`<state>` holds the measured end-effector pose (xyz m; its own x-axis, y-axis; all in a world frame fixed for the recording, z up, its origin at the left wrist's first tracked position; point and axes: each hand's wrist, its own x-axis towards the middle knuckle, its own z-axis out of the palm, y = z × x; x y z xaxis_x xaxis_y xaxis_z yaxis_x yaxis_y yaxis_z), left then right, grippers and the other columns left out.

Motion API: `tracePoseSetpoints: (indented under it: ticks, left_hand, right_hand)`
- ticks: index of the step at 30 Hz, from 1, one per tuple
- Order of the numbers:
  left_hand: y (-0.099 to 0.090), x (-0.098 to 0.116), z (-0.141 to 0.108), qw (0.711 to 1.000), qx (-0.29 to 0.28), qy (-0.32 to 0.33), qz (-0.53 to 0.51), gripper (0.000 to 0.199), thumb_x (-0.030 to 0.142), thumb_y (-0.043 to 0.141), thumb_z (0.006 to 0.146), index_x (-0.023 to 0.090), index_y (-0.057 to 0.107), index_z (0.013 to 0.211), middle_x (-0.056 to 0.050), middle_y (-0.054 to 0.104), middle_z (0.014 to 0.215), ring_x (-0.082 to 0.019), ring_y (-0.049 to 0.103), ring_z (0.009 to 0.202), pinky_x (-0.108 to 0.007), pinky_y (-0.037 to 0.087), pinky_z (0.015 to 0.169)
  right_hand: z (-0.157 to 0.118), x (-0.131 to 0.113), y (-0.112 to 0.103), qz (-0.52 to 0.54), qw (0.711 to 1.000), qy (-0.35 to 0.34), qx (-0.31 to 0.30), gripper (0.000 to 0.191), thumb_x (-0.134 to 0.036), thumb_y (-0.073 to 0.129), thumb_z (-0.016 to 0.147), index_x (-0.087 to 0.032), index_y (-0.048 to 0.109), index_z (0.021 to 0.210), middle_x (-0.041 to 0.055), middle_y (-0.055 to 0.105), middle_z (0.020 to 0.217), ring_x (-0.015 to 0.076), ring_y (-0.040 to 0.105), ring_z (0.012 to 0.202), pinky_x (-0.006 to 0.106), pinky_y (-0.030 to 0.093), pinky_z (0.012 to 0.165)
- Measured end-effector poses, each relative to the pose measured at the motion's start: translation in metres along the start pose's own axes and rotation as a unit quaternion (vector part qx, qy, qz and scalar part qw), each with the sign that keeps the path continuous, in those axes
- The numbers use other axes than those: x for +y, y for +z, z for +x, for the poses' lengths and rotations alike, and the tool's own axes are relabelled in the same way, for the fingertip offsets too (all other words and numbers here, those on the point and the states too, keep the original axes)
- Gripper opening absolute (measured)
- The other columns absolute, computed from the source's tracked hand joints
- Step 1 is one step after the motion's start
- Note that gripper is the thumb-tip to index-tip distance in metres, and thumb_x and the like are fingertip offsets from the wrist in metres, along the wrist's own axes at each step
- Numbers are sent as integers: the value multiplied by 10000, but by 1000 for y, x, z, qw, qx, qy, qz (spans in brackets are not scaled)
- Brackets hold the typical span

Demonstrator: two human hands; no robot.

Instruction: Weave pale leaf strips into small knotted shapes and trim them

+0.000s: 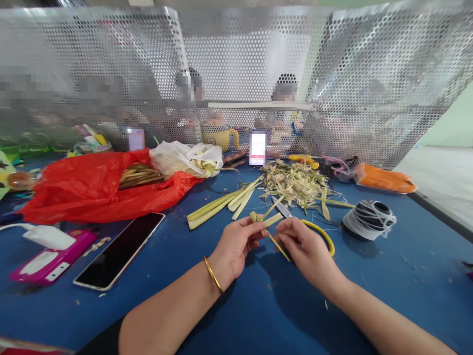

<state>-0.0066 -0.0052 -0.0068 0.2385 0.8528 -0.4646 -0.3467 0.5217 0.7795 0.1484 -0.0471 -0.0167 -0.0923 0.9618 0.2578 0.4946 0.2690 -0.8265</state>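
Note:
Near the middle of the table, my left hand pinches a small knotted piece of pale green leaf strips between thumb and fingers. Several strip ends stick out of it, one pointing down toward me. My right hand is close on its right side, fingers bent and closed at the strips; its fingertips are partly hidden. Under and behind the right hand lie scissors with a yellow handle, the blade showing beyond the fingers. Longer flat leaf strips lie just beyond my left hand.
A heap of leaf scraps lies behind my hands. To the right are a thread spool and an orange packet. Leftward are a red plastic bag, a phone and a purple power strip. A perforated metal screen stands behind.

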Motion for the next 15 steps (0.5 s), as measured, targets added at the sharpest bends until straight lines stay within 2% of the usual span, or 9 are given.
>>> tracePoseSetpoints:
  ticks: [2, 4, 6, 8, 11, 13, 15]
  left_hand:
    - [-1, 0, 1, 1000, 11, 2, 5, 151, 130, 720, 644, 142, 638, 770, 5, 621, 602, -81, 574, 559, -175, 368, 516]
    - [-1, 0, 1, 999, 15, 17, 28, 183, 142, 723, 638, 146, 628, 794, 10, 613, 576, -82, 560, 532, -178, 354, 497]
    - [-1, -2, 1, 997, 8, 46, 65, 217, 160, 731, 625, 147, 633, 818, 14, 612, 575, -79, 536, 502, -182, 335, 474]
    - [0, -4, -1, 992, -17, 71, 101, 219, 177, 736, 611, 136, 650, 809, 9, 617, 593, -77, 525, 491, -187, 321, 461]
    - [1, -6, -5, 983, -71, 88, 147, 149, 171, 699, 638, 122, 686, 778, -4, 617, 590, -86, 538, 502, -192, 320, 468]
    - [2, -6, -7, 975, -99, 95, 176, 126, 152, 655, 674, 122, 710, 783, -8, 610, 569, -88, 538, 507, -193, 330, 481]
    - [2, -5, -9, 969, -121, 95, 194, 136, 153, 635, 700, 124, 727, 796, -9, 606, 563, -86, 528, 513, -194, 344, 494]
  right_hand:
    - [0, -3, -3, -95, 989, -106, -32, 153, -154, 431, 894, -206, 553, 970, 37, 683, 876, 152, 633, 771, 276, 487, 685]
    - [0, -7, -5, -186, 959, -208, -50, 204, -119, 419, 901, -201, 587, 981, 51, 690, 905, 162, 634, 820, 296, 472, 736]
    - [1, -9, -7, -239, 925, -290, -45, 219, -107, 419, 910, -196, 612, 967, 52, 697, 893, 161, 630, 812, 307, 455, 770]
    - [1, -11, -9, -265, 907, -327, -10, 205, -110, 441, 910, -196, 623, 951, 44, 696, 871, 158, 620, 787, 317, 436, 785]
    - [1, -12, -12, -265, 918, -289, 58, 154, -143, 484, 900, -203, 626, 903, 49, 681, 893, 168, 609, 811, 337, 411, 804]
    - [1, -12, -13, -243, 943, -217, 66, 148, -176, 479, 904, -201, 609, 837, 53, 668, 887, 172, 603, 816, 326, 415, 787]
    - [2, -9, -13, -224, 965, -123, 51, 175, -211, 470, 902, -201, 573, 760, 35, 646, 789, 162, 586, 730, 285, 424, 684]
